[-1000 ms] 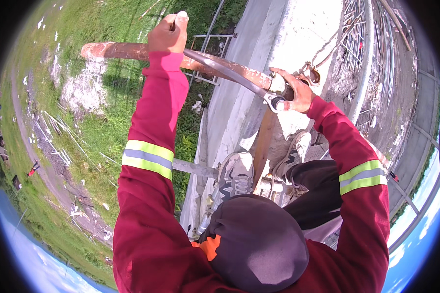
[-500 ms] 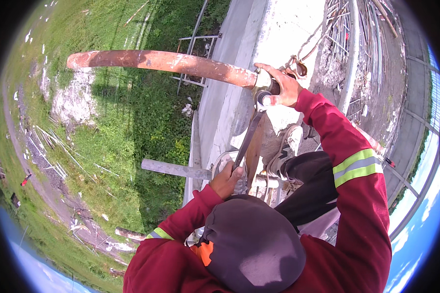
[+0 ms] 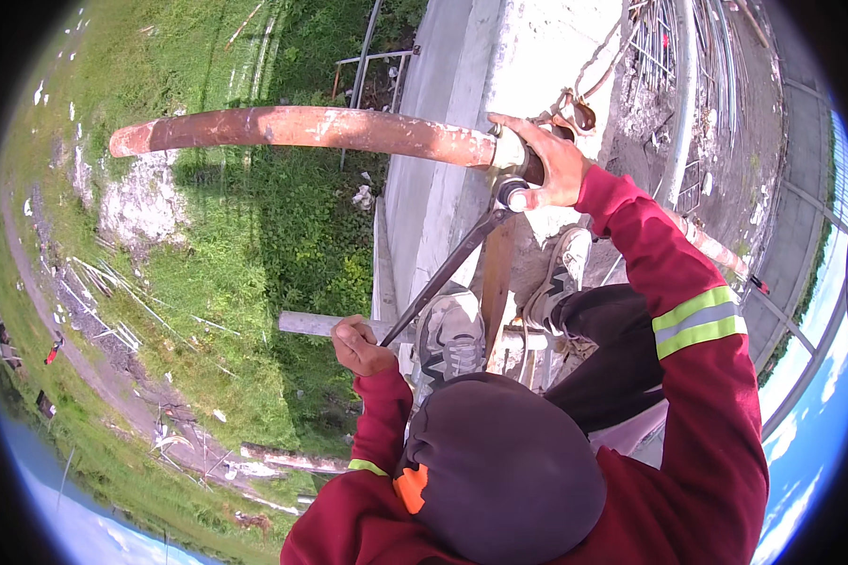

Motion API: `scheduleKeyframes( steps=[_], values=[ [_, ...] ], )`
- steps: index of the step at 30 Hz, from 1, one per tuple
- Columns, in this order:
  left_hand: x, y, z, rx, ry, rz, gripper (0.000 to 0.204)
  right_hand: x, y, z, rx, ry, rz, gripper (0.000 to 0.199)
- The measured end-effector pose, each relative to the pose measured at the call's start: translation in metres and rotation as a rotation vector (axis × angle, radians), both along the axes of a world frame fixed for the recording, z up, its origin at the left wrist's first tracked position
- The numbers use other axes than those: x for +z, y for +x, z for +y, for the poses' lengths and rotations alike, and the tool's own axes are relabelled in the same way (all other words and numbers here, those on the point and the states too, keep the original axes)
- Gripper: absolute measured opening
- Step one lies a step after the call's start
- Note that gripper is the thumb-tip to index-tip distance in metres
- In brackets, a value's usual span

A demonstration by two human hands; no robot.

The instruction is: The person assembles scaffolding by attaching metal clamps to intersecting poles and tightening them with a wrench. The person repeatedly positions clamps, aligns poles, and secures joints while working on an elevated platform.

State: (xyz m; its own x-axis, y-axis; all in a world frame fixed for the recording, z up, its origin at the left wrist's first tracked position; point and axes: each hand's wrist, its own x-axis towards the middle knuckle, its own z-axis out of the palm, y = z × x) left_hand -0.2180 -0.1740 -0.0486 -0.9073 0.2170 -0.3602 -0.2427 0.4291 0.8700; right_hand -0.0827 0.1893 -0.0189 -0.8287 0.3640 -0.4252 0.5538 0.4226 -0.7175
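Observation:
My left hand (image 3: 364,347) is closed round the lower end of a long dark socket wrench (image 3: 443,273). The wrench slants up and right to its round head (image 3: 512,194), which sits at a metal scaffold coupler (image 3: 510,154). My right hand (image 3: 558,168) grips over the coupler, its fingers across the top and its thumb by the wrench head. From the coupler a rusty red-brown scaffold tube (image 3: 301,127) reaches out to the left over the grass. My right palm hides part of the coupler, and the nut is out of sight.
My shoes (image 3: 450,334) stand beside a wooden plank (image 3: 496,287) on a high narrow ledge. A grey pipe (image 3: 306,323) sticks out left below my left hand. Grass (image 3: 207,330) lies far below. Another loose coupler (image 3: 575,115) hangs beyond my right hand; several rods (image 3: 716,66) lie at right.
My left hand has swung the wrench handle to the left, so the wrench slants more. My right hand has stayed on the coupler.

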Motion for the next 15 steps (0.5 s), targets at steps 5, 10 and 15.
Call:
scheduleKeyframes(
  steps=[5, 10, 15],
  values=[
    [-0.016, -0.008, 0.001, 0.074, 0.202, 0.222, 0.045, -0.001, -0.001, 0.0, 0.012, 0.0, 0.034, 0.105],
    [-0.014, -0.099, 0.073, 0.369, 0.195, 0.501, 0.045, -0.004, 0.002, -0.001, 0.036, 0.073, 0.023, 0.102],
    [-0.017, -0.21, 0.198, -0.083, 0.206, 0.887, 0.039, -0.006, 0.003, 0.0, 0.046, 0.05, -0.01, 0.101]
  ],
)
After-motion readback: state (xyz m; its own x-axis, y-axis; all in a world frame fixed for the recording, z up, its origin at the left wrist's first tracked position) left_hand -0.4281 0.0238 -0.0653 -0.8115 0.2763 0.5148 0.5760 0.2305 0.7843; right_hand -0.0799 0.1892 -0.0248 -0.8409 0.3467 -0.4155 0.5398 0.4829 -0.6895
